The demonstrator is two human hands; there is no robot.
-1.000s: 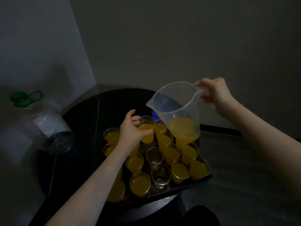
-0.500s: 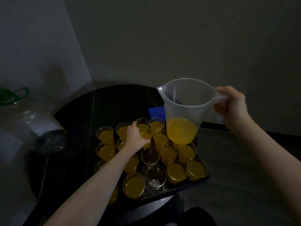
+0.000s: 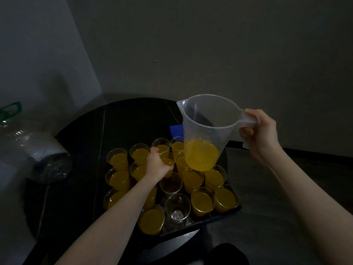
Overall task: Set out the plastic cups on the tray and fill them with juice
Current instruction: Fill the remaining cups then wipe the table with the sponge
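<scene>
Now the left hand (image 3: pixel 158 165) grasps a filled cup (image 3: pixel 168 161) on the tray (image 3: pixel 219 219); the right hand (image 3: pixel 259 132) grips the jug (image 3: pixel 208 127) upright.

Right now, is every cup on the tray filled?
No: two clear cups near the tray's front stand empty among the juice-filled ones.

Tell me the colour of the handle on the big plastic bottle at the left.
Green, on the bottle's handle, seen in the head view.

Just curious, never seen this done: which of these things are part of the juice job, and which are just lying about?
Part of the job:
jug in the right hand
filled cup under the left hand
two empty cups
tray

Lying about:
big clear bottle
blue thing behind the tray
</scene>
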